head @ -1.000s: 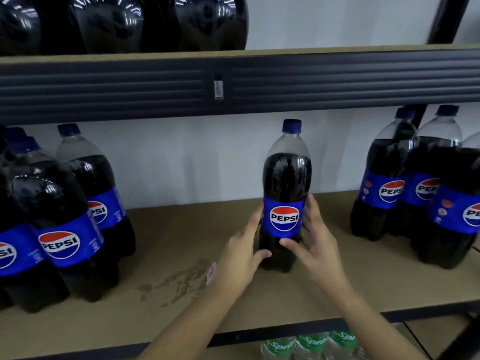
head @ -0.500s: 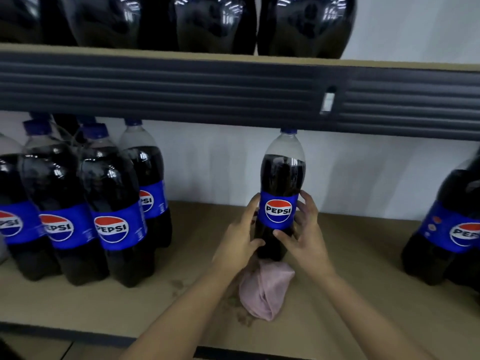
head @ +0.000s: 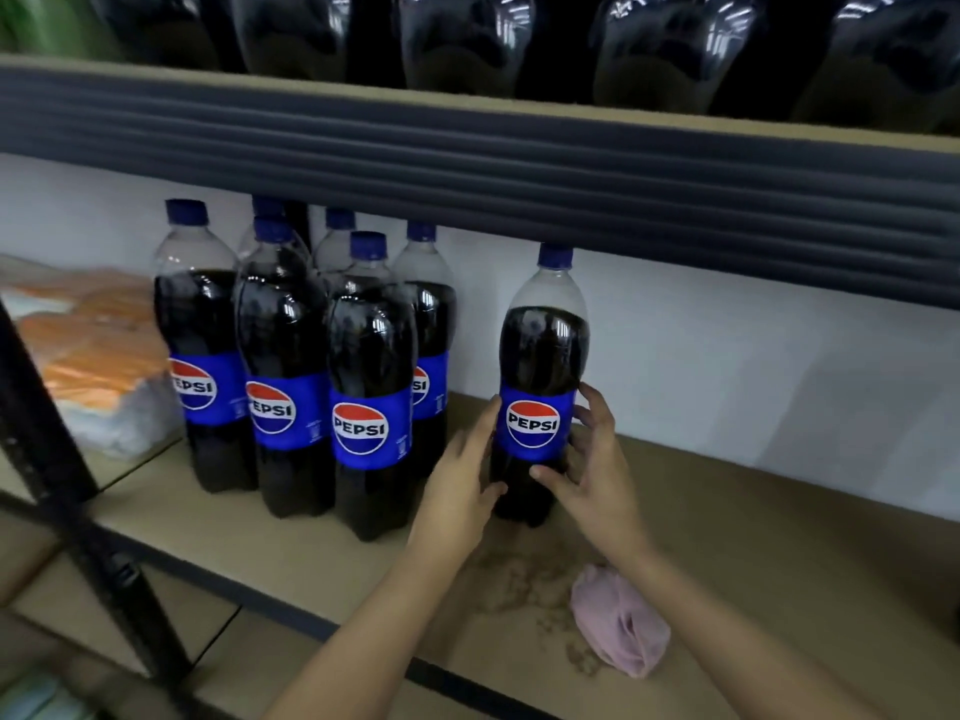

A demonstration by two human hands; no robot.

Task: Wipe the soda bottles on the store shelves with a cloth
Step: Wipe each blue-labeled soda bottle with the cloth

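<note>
A dark Pepsi bottle (head: pixel 543 356) with a blue label and blue cap stands upright on the tan shelf board (head: pixel 779 537). My left hand (head: pixel 465 475) holds its left side, thumb against the lower body. My right hand (head: pixel 592 459) grips its right side, fingers curled round the label and thumb on the front. A crumpled pink cloth (head: pixel 618 626) lies on the shelf below my right forearm, in neither hand. Several more Pepsi bottles (head: pixel 363 387) stand grouped just left of the held one.
The dark ribbed edge of the upper shelf (head: pixel 519 163) hangs just above the bottle's cap, with dark bottles (head: pixel 457 39) on top. A black upright post (head: pixel 62 459) stands at the left. Orange and white packets (head: pixel 98 350) lie far left. A stain (head: pixel 524 579) marks the board.
The view has swung left and both hands have carried the bottle leftward, close to the left group of bottles. The pink cloth now lies right of and behind the bottle.
</note>
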